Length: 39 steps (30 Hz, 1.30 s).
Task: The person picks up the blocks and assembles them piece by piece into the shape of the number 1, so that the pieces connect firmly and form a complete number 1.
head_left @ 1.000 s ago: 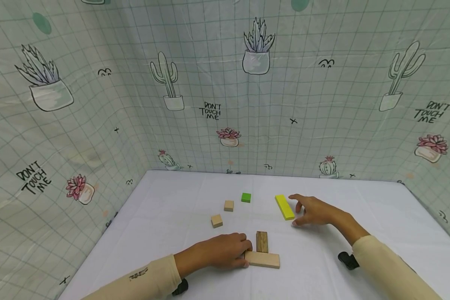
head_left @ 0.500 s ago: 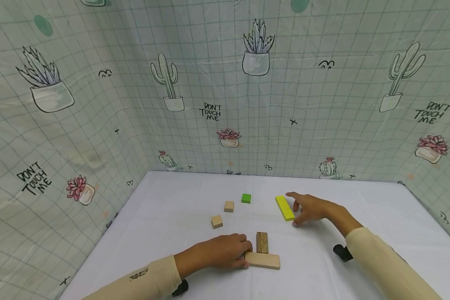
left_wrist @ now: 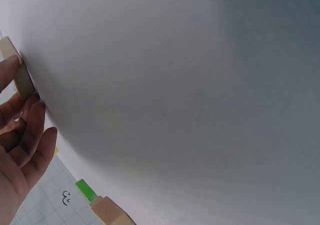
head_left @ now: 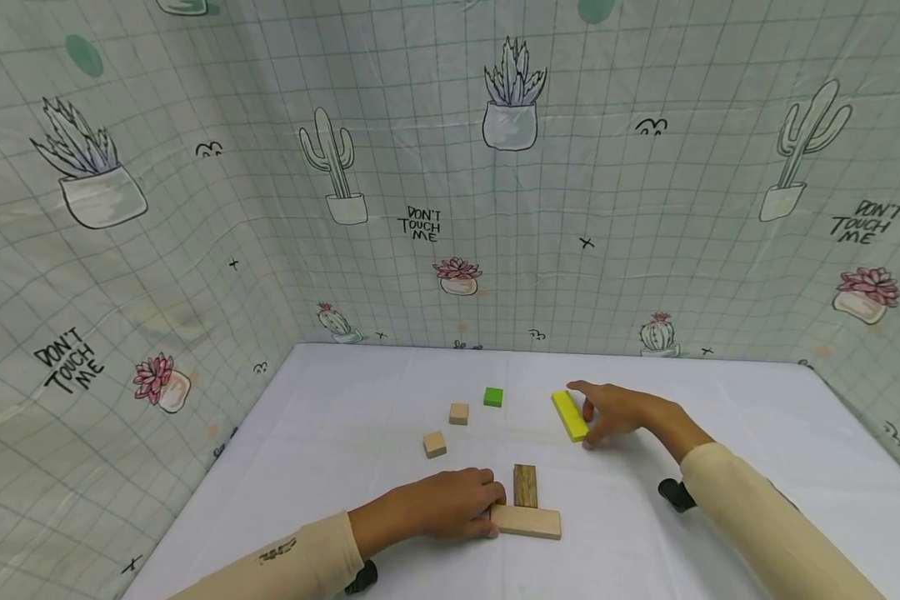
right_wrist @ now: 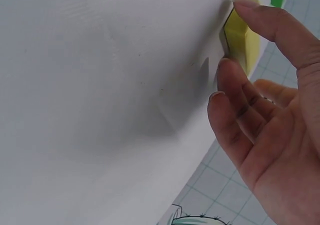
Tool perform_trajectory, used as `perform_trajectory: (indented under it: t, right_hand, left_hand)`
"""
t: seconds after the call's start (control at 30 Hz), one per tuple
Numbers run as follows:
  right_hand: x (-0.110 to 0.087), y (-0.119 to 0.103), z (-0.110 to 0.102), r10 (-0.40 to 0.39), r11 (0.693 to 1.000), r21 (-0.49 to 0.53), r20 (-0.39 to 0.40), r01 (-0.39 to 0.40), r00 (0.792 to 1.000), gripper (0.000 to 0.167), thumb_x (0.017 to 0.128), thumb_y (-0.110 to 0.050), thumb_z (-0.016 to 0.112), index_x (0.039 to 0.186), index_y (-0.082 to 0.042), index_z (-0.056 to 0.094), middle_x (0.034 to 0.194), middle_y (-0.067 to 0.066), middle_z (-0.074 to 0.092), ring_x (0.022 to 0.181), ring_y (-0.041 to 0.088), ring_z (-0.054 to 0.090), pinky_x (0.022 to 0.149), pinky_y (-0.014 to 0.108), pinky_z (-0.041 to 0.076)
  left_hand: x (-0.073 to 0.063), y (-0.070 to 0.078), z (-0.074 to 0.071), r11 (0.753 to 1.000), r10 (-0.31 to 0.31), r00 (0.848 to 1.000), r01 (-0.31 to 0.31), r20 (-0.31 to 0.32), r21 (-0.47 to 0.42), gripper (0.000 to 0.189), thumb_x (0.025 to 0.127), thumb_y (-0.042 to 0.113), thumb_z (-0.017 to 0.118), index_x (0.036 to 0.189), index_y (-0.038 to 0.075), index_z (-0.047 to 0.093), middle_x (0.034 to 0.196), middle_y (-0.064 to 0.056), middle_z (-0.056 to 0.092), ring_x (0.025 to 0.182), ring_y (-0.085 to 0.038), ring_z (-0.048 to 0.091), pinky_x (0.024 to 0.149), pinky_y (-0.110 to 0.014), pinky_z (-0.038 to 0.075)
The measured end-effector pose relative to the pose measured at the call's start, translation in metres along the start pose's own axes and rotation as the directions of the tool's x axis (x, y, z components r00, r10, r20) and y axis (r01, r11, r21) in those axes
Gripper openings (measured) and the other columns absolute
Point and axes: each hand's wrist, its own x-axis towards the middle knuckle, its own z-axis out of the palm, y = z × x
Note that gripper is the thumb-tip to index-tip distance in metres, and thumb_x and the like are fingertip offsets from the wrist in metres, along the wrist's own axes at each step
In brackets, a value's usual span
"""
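Note:
My left hand (head_left: 453,504) grips the left end of a light wooden plank block (head_left: 527,522) lying flat on the white table. In the left wrist view the thumb lies over this block and the fingertips are at its edge. A darker, streaked wooden block (head_left: 525,486) meets its far long side, forming a T. My right hand (head_left: 618,412) is spread beside a yellow block (head_left: 569,417), thumb at the near end and index finger by the far end. In the right wrist view the thumb tip overlaps the yellow block (right_wrist: 242,40), and the other fingers stay loosely bent.
A green block (head_left: 493,397) and two small light wooden blocks, one nearer (head_left: 435,444) and one farther (head_left: 459,413), lie left of the yellow block. A cloth printed with cacti (head_left: 555,183) hangs behind and at the sides of the table (head_left: 330,400).
My right hand has moved left, closer around the yellow block, which stays in place. The left hand and its wooden block have barely moved.

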Motion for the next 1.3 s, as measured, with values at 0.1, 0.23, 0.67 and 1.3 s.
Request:
perform_trajectory:
  t: [0.1, 0.23, 0.67, 1.3]
  right_hand:
    - [0.001, 0.0, -0.001, 0.004, 1.0, -0.007, 0.006, -0.004, 1.0, 0.1, 0.077, -0.023, 0.087, 0.155, -0.004, 0.027, 0.103, 0.003, 0.063, 0.096, 0.023, 0.055, 0.093, 0.052, 0.047]
    - [0.004, 0.0, 0.0, 0.009, 1.0, 0.006, 0.02, -0.009, 1.0, 0.099, 0.077, -0.02, 0.087, 0.154, -0.003, 0.027, 0.1, 0.003, 0.062, 0.093, 0.022, 0.054, 0.091, 0.049, 0.047]
    - [0.01, -0.001, 0.001, -0.01, 1.0, 0.007, 0.035, 0.01, 0.999, 0.099, 0.077, -0.018, 0.087, 0.153, 0.002, 0.027, 0.091, 0.003, 0.058, 0.087, 0.019, 0.052, 0.089, 0.043, 0.047]
    - [0.014, 0.002, 0.003, 0.011, 0.999, 0.046, 0.065, -0.014, 0.998, 0.102, 0.077, -0.016, 0.085, 0.156, 0.002, 0.023, 0.092, 0.005, 0.056, 0.085, 0.018, 0.051, 0.08, 0.036, 0.044]
  left_hand:
    - [0.0, 0.0, 0.0, 1.0, 0.002, 1.0, -0.002, 0.0, -0.003, 0.038, 0.097, 0.044, 0.064, 0.124, 0.017, 0.063, 0.106, 0.009, 0.061, 0.084, 0.003, 0.046, 0.076, -0.013, 0.044]
    - [-0.001, 0.0, 0.001, 1.0, 0.004, 1.0, -0.004, 0.0, -0.016, 0.039, 0.097, 0.044, 0.064, 0.124, 0.016, 0.063, 0.107, 0.009, 0.061, 0.086, 0.003, 0.047, 0.077, -0.013, 0.044]
    - [-0.001, -0.001, 0.001, 1.0, 0.007, 1.0, -0.007, -0.012, -0.012, 0.037, 0.097, 0.043, 0.064, 0.122, 0.016, 0.063, 0.103, 0.009, 0.06, 0.083, 0.003, 0.045, 0.074, -0.012, 0.043]
    - [-0.001, -0.002, 0.002, 0.999, -0.002, 1.0, 0.002, -0.005, -0.035, 0.038, 0.097, 0.043, 0.064, 0.124, 0.017, 0.062, 0.106, 0.009, 0.061, 0.085, 0.004, 0.046, 0.077, -0.013, 0.044]
